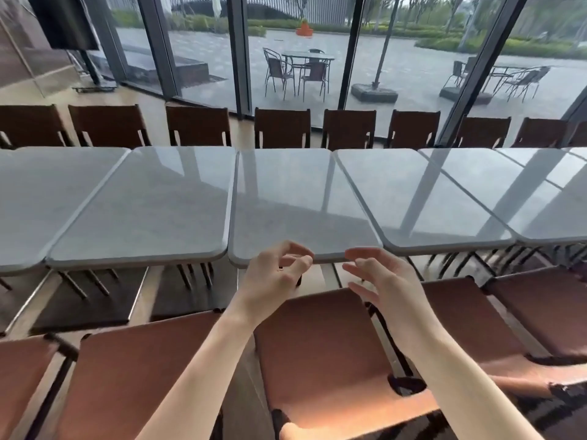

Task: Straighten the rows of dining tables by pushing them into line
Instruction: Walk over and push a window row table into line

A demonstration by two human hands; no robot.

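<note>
Dining tables [286, 201] sit edge to edge in one long row across the room, grey glossy tops, brown chairs [317, 344] tucked along both sides. Left hand [273, 277] hovers just at the near edge of the middle desk, fingers loosely curled, holding nothing. Right hand [378, 277] is beside it, fingers relaxed and spread, also holding nothing. Big windows [292, 58] behind show patio furniture [298, 69].

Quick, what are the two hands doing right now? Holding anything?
Left hand: open, fingers loosely curled, holding nothing, just short of the middle table edge.
Right hand: open, fingers relaxed, holding nothing.
</note>
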